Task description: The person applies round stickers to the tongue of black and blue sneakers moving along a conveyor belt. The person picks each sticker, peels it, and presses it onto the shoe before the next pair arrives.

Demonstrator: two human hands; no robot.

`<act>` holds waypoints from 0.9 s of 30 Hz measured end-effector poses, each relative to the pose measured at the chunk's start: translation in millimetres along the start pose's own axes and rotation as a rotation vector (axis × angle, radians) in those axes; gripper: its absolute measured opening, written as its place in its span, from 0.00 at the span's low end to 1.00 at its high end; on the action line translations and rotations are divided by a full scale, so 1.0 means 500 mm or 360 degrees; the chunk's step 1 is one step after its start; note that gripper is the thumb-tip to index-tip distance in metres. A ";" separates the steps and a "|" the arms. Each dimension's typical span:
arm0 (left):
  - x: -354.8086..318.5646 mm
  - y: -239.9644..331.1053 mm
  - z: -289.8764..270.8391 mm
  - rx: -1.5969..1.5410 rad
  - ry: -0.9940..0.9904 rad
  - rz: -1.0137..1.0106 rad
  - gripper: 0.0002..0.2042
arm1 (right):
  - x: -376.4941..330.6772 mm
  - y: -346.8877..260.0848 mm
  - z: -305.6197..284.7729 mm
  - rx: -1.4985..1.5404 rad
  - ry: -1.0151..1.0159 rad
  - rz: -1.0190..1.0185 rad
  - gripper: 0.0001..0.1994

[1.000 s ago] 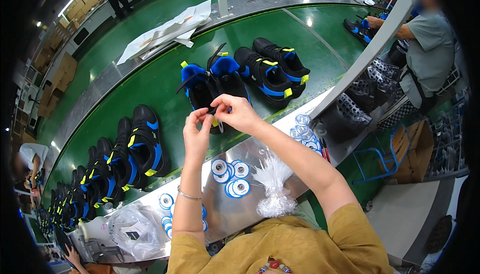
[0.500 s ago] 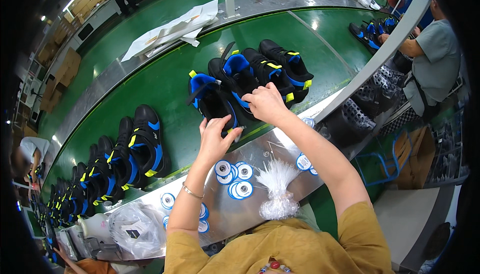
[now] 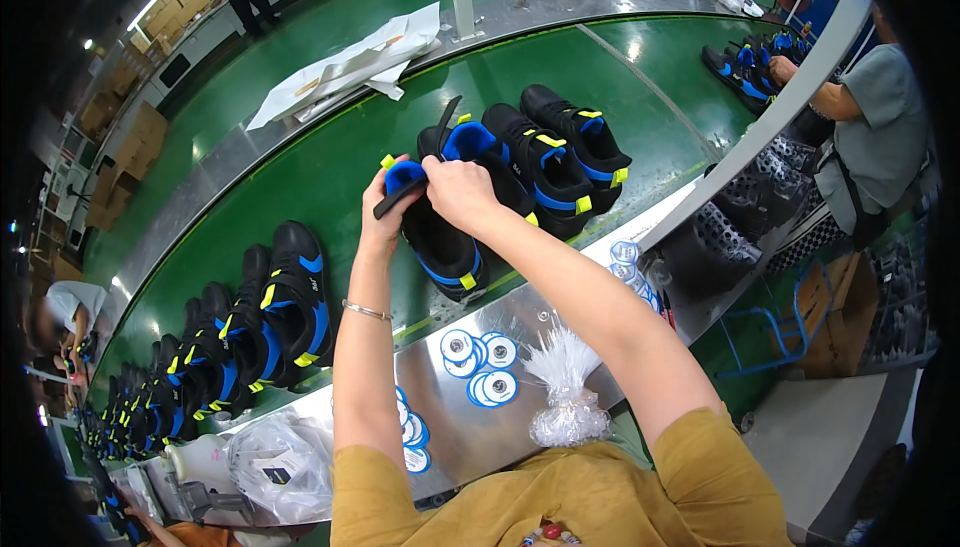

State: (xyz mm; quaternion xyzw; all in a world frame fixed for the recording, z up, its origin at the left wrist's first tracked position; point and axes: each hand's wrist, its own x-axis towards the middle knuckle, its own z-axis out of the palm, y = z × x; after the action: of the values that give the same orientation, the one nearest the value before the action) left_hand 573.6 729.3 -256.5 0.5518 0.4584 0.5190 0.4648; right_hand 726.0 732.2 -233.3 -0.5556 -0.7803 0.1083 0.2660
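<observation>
On the green belt, a black and blue shoe (image 3: 436, 242) stands with its heel toward me and its strap undone. My left hand (image 3: 380, 215) is closed around the left side of its blue-lined tongue (image 3: 404, 177). With the fingers closed at the tongue and loose strap, my right hand (image 3: 460, 193) works beside it; the fingertips are partly hidden. Just right of it stands a second shoe (image 3: 470, 142) with its strap raised. Two more black and blue shoes with yellow tabs, a nearer one (image 3: 545, 167) and a farther one (image 3: 585, 142), follow to the right.
On the metal ledge (image 3: 470, 447) lie round blue-edged tags (image 3: 478, 362), a bundle of clear plastic fasteners (image 3: 562, 387) and a clear plastic bag (image 3: 285, 467). A row of shoes (image 3: 290, 292) runs left. White paper (image 3: 350, 57) lies beyond the belt. A co-worker (image 3: 870, 137) sits right, past a post.
Both hands have moved from the near shoe's heel and the neighbouring shoe up to the near shoe's tongue and strap. The left hand now grips the tongue.
</observation>
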 end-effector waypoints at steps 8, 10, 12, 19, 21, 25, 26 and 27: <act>-0.012 -0.011 -0.054 -0.0613 -0.0362 -0.0096 0.12 | -0.029 0.072 0.024 0.0969 -0.0018 0.0408 0.10; -0.013 0.005 -0.048 -0.0318 -0.0435 -0.0145 0.13 | -0.023 0.055 0.018 0.0837 -0.0011 0.0384 0.10; -0.015 0.027 -0.035 -0.0034 -0.0461 -0.0237 0.12 | -0.027 0.053 0.020 0.0779 -0.0020 0.0361 0.09; -0.049 0.037 -0.013 0.0965 -0.0514 0.0260 0.11 | -0.026 0.046 0.018 0.0730 -0.0024 0.0300 0.09; -0.074 0.068 0.003 0.1389 -0.0520 0.0424 0.11 | -0.029 0.055 0.039 0.0691 0.0063 0.0226 0.09; -0.118 0.081 0.038 0.2349 -0.0520 0.0906 0.08 | -0.029 0.041 0.041 0.0510 0.0044 0.0223 0.09; -0.133 0.071 0.039 0.2381 -0.0484 0.0970 0.07 | -0.033 0.034 0.037 0.0543 0.0023 0.0263 0.10; -0.143 0.061 0.043 0.2409 -0.0456 0.1042 0.06 | -0.037 0.034 0.037 0.0571 0.0032 0.0244 0.09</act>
State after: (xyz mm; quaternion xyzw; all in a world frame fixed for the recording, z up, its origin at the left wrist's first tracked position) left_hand 592.9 653.5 -237.2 0.8807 0.4363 0.1045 -0.1517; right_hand 734.0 723.7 -262.0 -0.5582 -0.7011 0.2601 0.3595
